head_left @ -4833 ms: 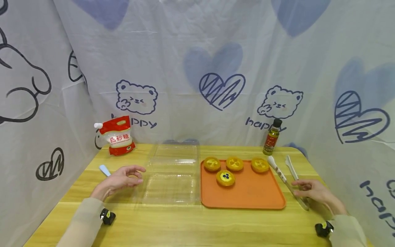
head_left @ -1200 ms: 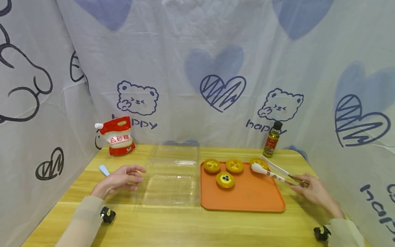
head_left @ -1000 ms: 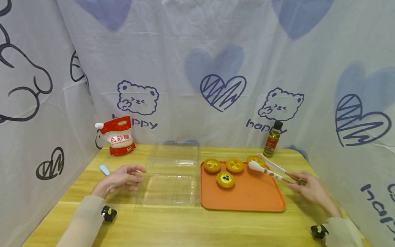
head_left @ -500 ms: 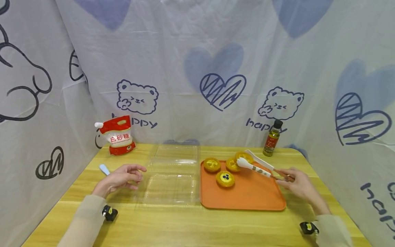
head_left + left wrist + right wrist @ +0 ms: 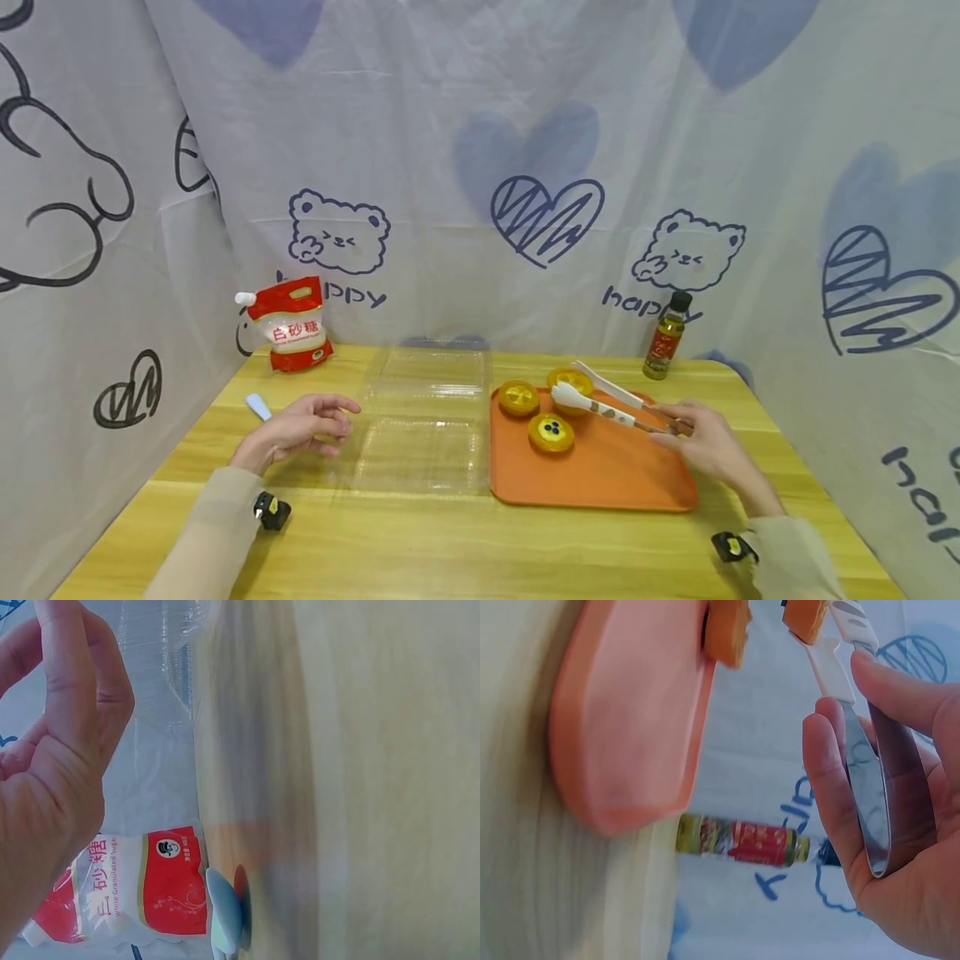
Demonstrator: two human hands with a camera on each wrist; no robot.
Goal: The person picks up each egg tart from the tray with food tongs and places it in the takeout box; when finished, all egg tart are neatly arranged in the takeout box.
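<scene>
The right hand (image 5: 701, 437) holds metal tongs with white plastic tips (image 5: 611, 412), pinching a round yellow tart (image 5: 568, 380) above the flat orange plastic tray (image 5: 592, 477). The left hand (image 5: 303, 429), loosely bent, holds nothing near the clear plastic box (image 5: 420, 454). Lifting seems the step; moving on needs a steady squeeze.

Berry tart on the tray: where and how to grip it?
I'd pinch the berry tart by opposite sides, tongs coming from near right once free. Its raised round wall should give purchase, the berries on top discourage pressing down, and bare tray lies that side; another tart sits behind-left.
</scene>
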